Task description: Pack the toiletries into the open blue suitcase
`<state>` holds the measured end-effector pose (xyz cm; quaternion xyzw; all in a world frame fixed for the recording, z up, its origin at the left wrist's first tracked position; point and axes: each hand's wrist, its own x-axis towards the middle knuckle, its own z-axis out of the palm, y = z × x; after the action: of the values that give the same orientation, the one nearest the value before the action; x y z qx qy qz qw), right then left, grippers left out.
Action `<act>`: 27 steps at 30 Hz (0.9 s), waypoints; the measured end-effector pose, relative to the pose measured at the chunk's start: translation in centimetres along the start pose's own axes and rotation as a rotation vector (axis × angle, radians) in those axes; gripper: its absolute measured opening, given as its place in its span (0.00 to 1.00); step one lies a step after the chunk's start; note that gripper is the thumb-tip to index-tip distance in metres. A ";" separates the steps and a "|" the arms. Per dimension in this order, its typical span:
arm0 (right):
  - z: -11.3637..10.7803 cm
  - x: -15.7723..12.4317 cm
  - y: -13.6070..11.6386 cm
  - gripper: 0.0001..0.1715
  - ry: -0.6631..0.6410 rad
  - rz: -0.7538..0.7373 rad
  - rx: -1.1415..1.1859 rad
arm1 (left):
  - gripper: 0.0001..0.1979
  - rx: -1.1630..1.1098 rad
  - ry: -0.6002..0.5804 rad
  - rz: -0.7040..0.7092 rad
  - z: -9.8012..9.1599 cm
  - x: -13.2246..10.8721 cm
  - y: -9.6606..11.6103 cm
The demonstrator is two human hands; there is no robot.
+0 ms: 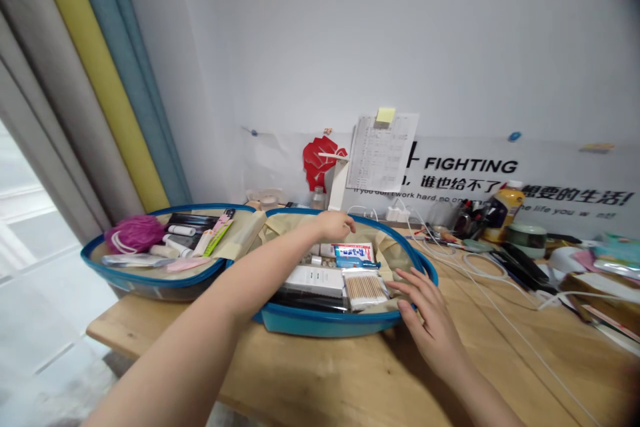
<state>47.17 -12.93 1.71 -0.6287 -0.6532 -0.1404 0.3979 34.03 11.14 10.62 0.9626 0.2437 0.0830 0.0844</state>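
Travel case (325, 324) with a blue rim is lying open on a wooden table (150, 328), its two halves spread side by side, so its long axis is running left to right and its contents are facing up within easy reach. Left hand (334, 225) is reaching over the far rim of the right half, fingers curled down toward the cream lining; I cannot tell whether it has hold of anything, since the fingertips are hidden. Right hand (430, 327) is lying open with its fingers spread, holding nothing, its fingertips (403, 287) touching the near right side of that half, apparently steadying it. Packed beneath the hands are a pack of cotton swabs (365, 288) and a white box (314, 279), both lying flat, with a blue-labelled packet (353, 255) just beyond them. The left half is carrying a magenta bath puff (134, 233) and slim tubes (181, 231), which are lying lengthwise, seemingly to fit along the curved wall
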 end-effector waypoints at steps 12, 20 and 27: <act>0.5 -0.1 1.2 0.23 0.029 -0.078 -0.059 | 0.22 -0.057 0.209 -0.299 -10.1 -18.3 -17.9; 0.8 0.0 1.7 0.24 0.057 -0.124 -0.087 | 0.27 0.211 -0.126 -0.865 -9.0 -26.9 -23.1; 0.9 -0.2 1.9 0.25 0.051 -0.100 -0.101 | 0.27 0.157 -0.276 -0.864 -5.9 -25.1 -22.9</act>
<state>48.61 -12.14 0.43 -0.6107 -0.6656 -0.2086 0.3747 0.60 19.61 8.74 0.7781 0.6149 -0.1073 0.0697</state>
